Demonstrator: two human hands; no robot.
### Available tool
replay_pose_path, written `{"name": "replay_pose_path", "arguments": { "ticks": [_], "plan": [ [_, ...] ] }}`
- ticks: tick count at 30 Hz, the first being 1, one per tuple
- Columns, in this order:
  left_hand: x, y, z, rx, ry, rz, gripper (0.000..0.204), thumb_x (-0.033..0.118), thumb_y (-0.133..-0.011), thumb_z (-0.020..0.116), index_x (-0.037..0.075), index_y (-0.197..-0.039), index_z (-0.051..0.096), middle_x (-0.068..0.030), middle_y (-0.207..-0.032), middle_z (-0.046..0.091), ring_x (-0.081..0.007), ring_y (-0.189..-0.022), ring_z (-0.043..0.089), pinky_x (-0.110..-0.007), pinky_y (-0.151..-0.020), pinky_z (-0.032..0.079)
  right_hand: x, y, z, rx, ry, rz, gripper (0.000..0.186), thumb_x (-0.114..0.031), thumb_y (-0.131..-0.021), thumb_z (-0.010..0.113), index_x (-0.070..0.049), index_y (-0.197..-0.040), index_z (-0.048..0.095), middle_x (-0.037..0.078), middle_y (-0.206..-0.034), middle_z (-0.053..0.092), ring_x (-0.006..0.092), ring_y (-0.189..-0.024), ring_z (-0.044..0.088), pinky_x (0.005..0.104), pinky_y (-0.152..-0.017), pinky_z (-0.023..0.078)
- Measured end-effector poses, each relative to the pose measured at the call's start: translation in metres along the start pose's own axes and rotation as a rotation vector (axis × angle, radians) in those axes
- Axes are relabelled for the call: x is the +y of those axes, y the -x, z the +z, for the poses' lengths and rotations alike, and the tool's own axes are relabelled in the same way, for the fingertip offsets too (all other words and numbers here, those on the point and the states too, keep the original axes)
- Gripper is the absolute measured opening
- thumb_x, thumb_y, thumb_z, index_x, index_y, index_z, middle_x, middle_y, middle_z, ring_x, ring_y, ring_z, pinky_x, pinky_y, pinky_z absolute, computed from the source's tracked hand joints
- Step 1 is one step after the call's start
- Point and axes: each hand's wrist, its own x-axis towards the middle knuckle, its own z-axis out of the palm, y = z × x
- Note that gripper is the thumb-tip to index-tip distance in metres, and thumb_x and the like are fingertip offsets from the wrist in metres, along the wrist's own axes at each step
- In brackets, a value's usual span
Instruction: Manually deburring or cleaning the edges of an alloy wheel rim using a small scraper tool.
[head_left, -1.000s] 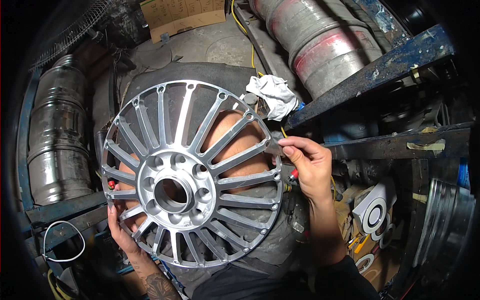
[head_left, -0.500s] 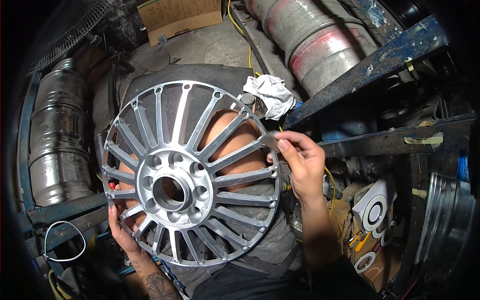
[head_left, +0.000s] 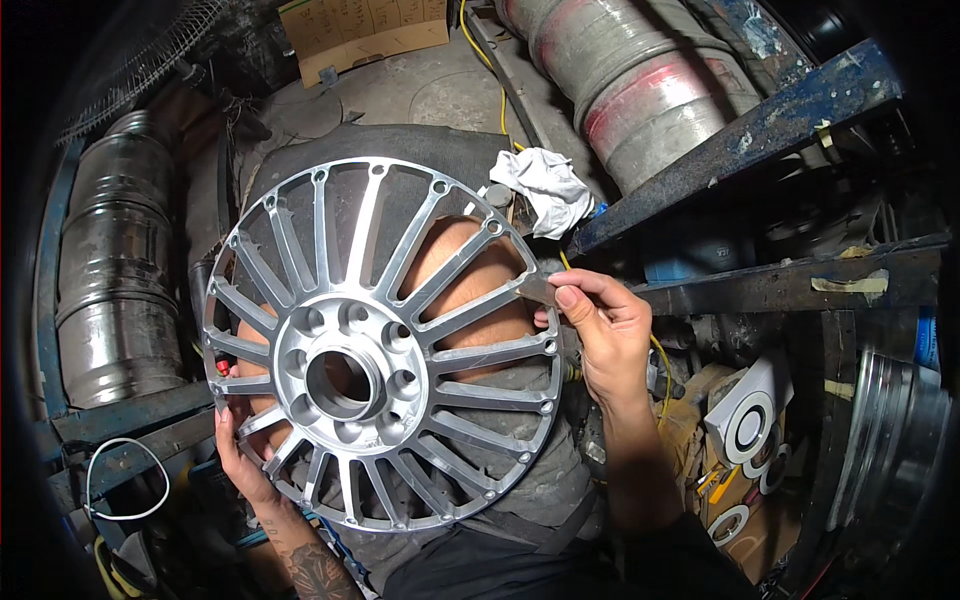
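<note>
A silver multi-spoke wheel centre (head_left: 352,440) lies tilted across my lap, with a raised ring around its hub hole and several bolt holes about it. My left hand (head_left: 245,460) grips the outer rim at the lower left, fingers partly hidden behind it. At the right side of the rim, my right hand (head_left: 608,325) pinches a small flat grey piece (head_left: 536,290), which looks like sandpaper or an abrasive pad. That piece touches the outer end of a spoke beside the rim. Bare knees show through the gaps between spokes.
Stacked metal wheel barrels stand at the left (head_left: 118,270) and the upper right (head_left: 650,95). A blue metal rack beam (head_left: 740,150) runs along the right. A white rag (head_left: 545,190) lies beyond the wheel centre. A yellow cable (head_left: 503,110) and a cardboard box (head_left: 370,45) are farther off.
My right hand has shifted very slightly downward, with the flat grey piece moving a little along the spoke end. My left hand keeps its hold on the rim.
</note>
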Motion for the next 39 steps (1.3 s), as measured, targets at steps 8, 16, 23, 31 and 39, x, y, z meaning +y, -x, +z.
{"name": "replay_pose_path", "arguments": {
  "ticks": [8, 16, 23, 31, 39],
  "plan": [
    [-0.002, 0.000, -0.005, -0.015, 0.017, 0.015, 0.048, 0.023, -0.104, 0.039, -0.004, -0.144, 0.044, -0.0152, -0.146, 0.049, -0.0236, -0.138, 0.043, -0.038, -0.117, 0.029, 0.004, 0.025, -0.008, 0.039, 0.101, -0.061, 0.015, -0.002, -0.094, 0.067, 0.004, -0.107, 0.070, 0.008, -0.098, 0.071, 0.0101, -0.089, 0.064, 0.0228, -0.082, 0.051],
    [0.000, 0.001, -0.006, 0.043, -0.035, -0.017, 0.051, 0.025, -0.103, 0.040, -0.003, -0.146, 0.042, -0.0139, -0.147, 0.050, -0.0221, -0.139, 0.043, -0.034, -0.114, 0.030, 0.013, 0.057, -0.016, 0.055, 0.157, -0.082, 0.016, 0.006, -0.092, 0.065, 0.006, -0.107, 0.070, 0.009, -0.097, 0.069, 0.0111, -0.088, 0.064, 0.0226, -0.080, 0.050],
    [-0.001, 0.001, -0.003, 0.009, -0.017, -0.020, 0.051, 0.025, -0.103, 0.039, -0.003, -0.146, 0.042, -0.0134, -0.147, 0.050, -0.0218, -0.138, 0.044, -0.032, -0.112, 0.032, 0.018, 0.086, -0.019, 0.071, 0.154, -0.136, 0.015, 0.007, -0.091, 0.065, 0.005, -0.105, 0.070, 0.009, -0.095, 0.068, 0.0108, -0.083, 0.062, 0.0223, -0.076, 0.049],
    [-0.003, 0.002, -0.002, 0.006, -0.008, -0.001, 0.051, 0.024, -0.103, 0.040, -0.003, -0.146, 0.041, -0.0146, -0.148, 0.048, -0.0233, -0.139, 0.042, -0.037, -0.116, 0.029, 0.010, 0.014, -0.001, 0.114, 0.017, -0.077, 0.016, -0.006, -0.097, 0.063, 0.004, -0.109, 0.064, 0.006, -0.095, 0.067, 0.0094, -0.082, 0.063, 0.0234, -0.076, 0.052],
    [-0.002, 0.003, -0.003, -0.024, 0.017, -0.007, 0.050, 0.023, -0.103, 0.040, -0.001, -0.147, 0.041, -0.0137, -0.148, 0.048, -0.0230, -0.138, 0.043, -0.038, -0.117, 0.029, 0.001, -0.004, -0.002, -0.020, -0.009, -0.004, 0.015, -0.008, -0.096, 0.065, 0.002, -0.108, 0.066, 0.005, -0.094, 0.068, 0.0090, -0.078, 0.063, 0.0224, -0.074, 0.051]
  ]
}}
